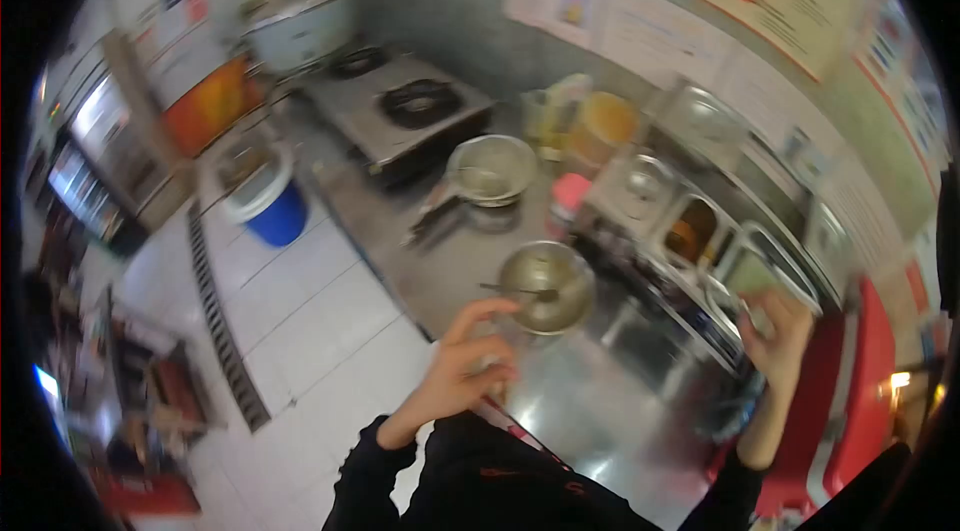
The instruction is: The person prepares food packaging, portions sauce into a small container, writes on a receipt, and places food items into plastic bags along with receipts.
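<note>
A metal mixing bowl (546, 287) with some contents and a dark-handled utensil stands on the steel counter. My left hand (470, 361) is just below and left of it, thumb and fingers apart, holding nothing. At the right, my right hand (776, 331) is closed on a spoon or ladle handle whose head is over the metal containers. Near that hand lie an open container with pale green contents (765, 271) and one with brown contents (692, 228). Motion blurs the utensil in the right hand.
Behind the bowl are a strainer (492, 169) on a pot, a pink-lidded jar (571, 195) and an orange-topped tub (604, 123). A gas stove (400, 106) stands farther back. A blue bucket (275, 213) is on the floor, and a red cooler (862, 381) is at the right.
</note>
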